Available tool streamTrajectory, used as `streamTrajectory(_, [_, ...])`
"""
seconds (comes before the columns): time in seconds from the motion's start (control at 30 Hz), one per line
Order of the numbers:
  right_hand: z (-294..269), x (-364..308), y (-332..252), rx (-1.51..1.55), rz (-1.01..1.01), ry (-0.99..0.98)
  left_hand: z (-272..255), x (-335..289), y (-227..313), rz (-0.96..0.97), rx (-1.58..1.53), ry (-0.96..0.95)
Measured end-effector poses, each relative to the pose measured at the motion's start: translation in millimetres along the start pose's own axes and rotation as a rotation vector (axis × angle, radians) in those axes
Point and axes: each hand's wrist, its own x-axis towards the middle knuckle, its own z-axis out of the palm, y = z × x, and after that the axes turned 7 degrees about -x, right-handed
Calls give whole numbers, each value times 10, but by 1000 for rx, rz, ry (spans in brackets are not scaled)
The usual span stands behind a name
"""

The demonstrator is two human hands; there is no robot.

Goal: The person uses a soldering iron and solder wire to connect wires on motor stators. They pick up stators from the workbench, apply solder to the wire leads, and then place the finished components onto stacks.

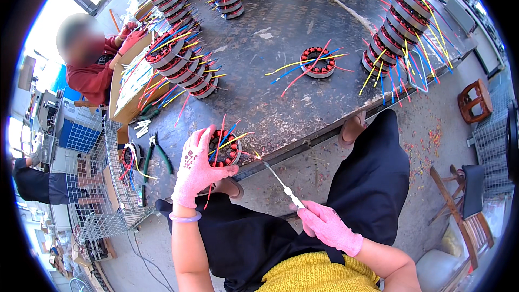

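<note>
In a pink glove, my left hand (195,167) is closed round the side of a ring-shaped motor stator (233,150) at the table's front edge. Red, blue and yellow wires stick out of its red windings. My right hand (330,226), also gloved in pink, grips a thin rod-like tool (292,195) with a white handle; its exact kind is unclear. The tool's slim end points up and left, close to a red wire tip beside the stator. A pair of green-handled pliers (159,154) lies left of my left hand.
Stacks of wired stators stand at the right (397,30) and left (184,70) of the dark table (254,103). A single stator (318,64) lies between them. A wire basket (116,184) adjoins the left edge. A co-worker (92,65) handles wires beyond a cardboard box (120,94).
</note>
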Motion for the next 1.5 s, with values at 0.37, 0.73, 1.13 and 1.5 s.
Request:
streamTrajectory(0.37, [13,7,18,41,13,2,9,4,-16,-1,3,-3])
streamTrajectory(0.73, [6,-26,-93,22,22,-1,-15,-17,26,-14,23,-18])
streamTrajectory(1.13, [47,-2,-8,102,28,13,-20,24,29,-4,0,-8])
streamTrajectory(1.5, [43,4,20,104,16,6,-14,14,30,-2,16,-2])
